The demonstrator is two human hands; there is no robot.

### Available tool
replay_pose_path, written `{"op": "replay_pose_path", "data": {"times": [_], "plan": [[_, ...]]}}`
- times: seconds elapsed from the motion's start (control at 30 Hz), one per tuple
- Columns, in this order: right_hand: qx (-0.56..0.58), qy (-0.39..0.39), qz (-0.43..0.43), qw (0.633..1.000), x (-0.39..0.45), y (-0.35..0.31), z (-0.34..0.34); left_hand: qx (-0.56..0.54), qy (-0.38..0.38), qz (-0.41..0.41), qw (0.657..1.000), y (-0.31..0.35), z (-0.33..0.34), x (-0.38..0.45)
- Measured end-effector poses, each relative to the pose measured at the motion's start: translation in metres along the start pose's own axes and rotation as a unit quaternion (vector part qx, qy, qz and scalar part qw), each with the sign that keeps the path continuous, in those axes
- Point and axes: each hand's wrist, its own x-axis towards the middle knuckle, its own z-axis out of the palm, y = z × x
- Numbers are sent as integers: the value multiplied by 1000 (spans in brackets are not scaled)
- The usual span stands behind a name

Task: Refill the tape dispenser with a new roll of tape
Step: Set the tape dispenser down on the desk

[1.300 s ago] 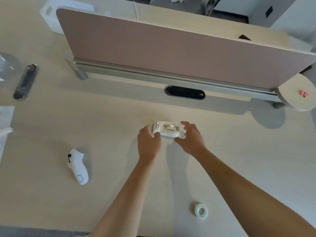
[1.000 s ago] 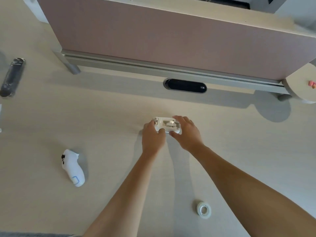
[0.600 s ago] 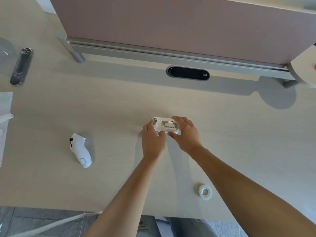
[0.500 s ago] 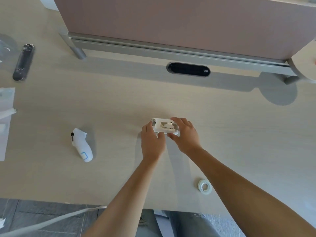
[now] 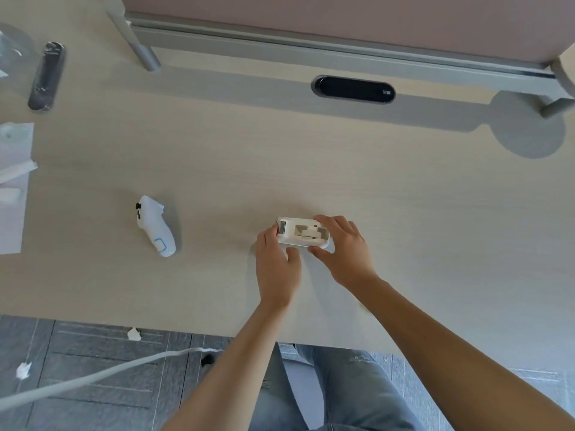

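Observation:
The white tape dispenser (image 5: 303, 233) lies on the pale wooden desk (image 5: 404, 197), its open top showing a small white spindle and no roll. My left hand (image 5: 277, 259) grips its left end, by the cutter. My right hand (image 5: 343, 247) holds its right end, fingers over the far side and thumb on the near side. The new roll of tape is hidden behind my right forearm.
A white game controller (image 5: 155, 230) lies to the left. A black wrapped object (image 5: 46, 76) and white papers (image 5: 14, 181) sit at the far left. A black oval grommet (image 5: 353, 90) and a pink divider panel are at the back. The desk's near edge is close.
Both hands closed onto the dispenser from either end. The view tilted down, so the desk edge, floor and my jeans came in; the tape roll slipped behind my right forearm.

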Motion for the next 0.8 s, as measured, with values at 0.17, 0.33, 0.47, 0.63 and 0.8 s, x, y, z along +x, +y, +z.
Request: {"op": "replay_pose_path", "data": {"times": [0.17,0.33,0.47,0.63,0.8], "plan": [[14,12,-10,1000,-4,6,7,6,23,39,999,-14,4,-1],[47,29,-39,998,-4,14,19,29,59,108,992,-29,15,8],[60,42,-57,996,-5,21,27,34,98,140,985,-45,23,13],[85,70,-71,991,-9,27,39,67,132,188,971,-58,33,15],[113,124,-92,981,-18,32,62,37,141,217,965,-71,34,16]]}}
